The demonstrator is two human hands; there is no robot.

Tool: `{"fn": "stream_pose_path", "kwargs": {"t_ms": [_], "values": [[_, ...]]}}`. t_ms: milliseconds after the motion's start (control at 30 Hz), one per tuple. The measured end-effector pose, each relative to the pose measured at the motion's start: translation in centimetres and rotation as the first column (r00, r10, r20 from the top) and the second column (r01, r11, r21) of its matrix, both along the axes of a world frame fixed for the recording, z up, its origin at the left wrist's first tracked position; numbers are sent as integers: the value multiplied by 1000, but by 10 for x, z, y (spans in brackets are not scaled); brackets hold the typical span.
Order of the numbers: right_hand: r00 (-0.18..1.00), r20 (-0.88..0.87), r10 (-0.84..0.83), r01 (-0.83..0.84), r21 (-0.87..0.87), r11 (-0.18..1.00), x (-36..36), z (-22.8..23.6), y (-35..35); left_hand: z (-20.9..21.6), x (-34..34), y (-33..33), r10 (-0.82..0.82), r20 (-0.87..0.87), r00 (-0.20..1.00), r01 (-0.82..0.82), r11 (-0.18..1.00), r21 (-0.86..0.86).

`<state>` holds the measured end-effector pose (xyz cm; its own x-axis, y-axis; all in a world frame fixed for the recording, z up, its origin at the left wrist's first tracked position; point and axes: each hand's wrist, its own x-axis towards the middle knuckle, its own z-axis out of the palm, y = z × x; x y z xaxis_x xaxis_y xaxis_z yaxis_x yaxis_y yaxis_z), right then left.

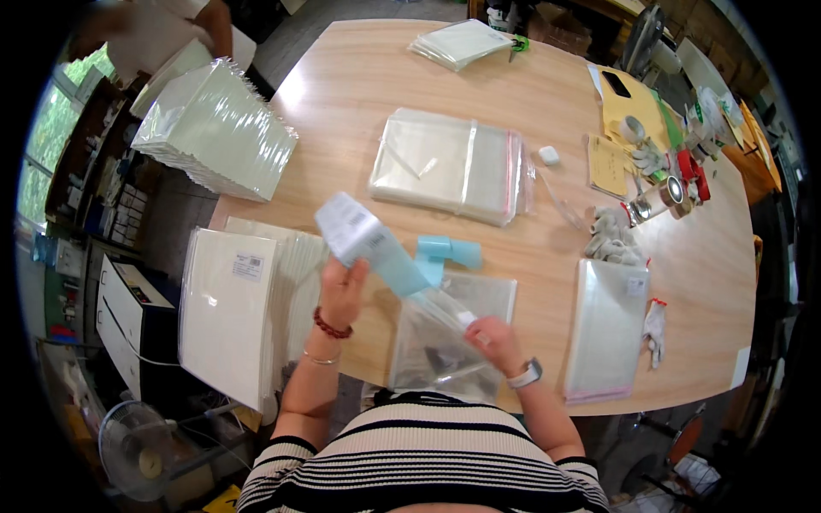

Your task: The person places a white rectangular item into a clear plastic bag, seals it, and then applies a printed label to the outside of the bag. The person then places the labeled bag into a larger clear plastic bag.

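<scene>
My left hand [345,291] is closed around a strip of white printed labels [349,227] on light blue backing, raised above the table. The bare backing [449,250] trails down and curls on the tabletop. Thumb and fingers of my right hand [496,342] pinch what looks like a small white label [466,318]. Below both hands a clear plastic bag [492,299] lies flat at the near edge. To the left, white packs [224,316] in clear wrap are stacked, the top one bearing a label.
Beyond lies a pile of clear bags [428,162]; wrapped packs [218,128] rise at the far left. A bagged pack [607,333], gloves [614,235], a glass jar [654,201] and a tape roll [631,128] sit rightward. A person [162,38] stands at the far left.
</scene>
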<state>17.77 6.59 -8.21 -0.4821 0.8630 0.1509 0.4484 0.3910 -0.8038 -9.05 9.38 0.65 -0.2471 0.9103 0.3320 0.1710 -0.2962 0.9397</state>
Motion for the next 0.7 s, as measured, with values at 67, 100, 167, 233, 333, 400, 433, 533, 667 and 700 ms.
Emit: {"fn": "stream_pose_path", "kwargs": {"t_ms": [67,100,167,233,333,400,433,533,667,700], "values": [[903,282,324,-346,32,938,-16,-7,-24,-19,18,-13,-171,135,976,192,969,-154],[904,195,380,-391,19,920,-19,-10,-30,-33,24,-19,-215,184,959,252,944,-212],[871,12,491,-491,12,871,-24,-13,-35,-58,33,-36,-251,360,899,368,878,-306],[969,-225,102,-170,-310,935,-16,-8,-21,-69,46,-50,-249,470,847,450,806,-384],[903,-349,-250,35,-521,853,-25,23,9,-79,65,-64,-292,480,827,517,729,-448],[899,-360,-251,42,-497,867,-30,32,15,-86,74,-68,-319,537,781,559,741,-373],[921,-336,-198,22,-462,886,-30,31,15,-86,74,-69,-332,554,764,593,700,-398],[956,-268,-117,19,-340,940,-30,32,12,-87,72,-68,-35,729,684,607,582,-541],[960,-220,-175,101,-309,946,-29,35,6,-94,74,-60,-75,674,735,557,635,-536],[961,-216,-171,110,-266,958,-28,33,3,-92,75,-61,-87,650,755,534,657,-532]]}}
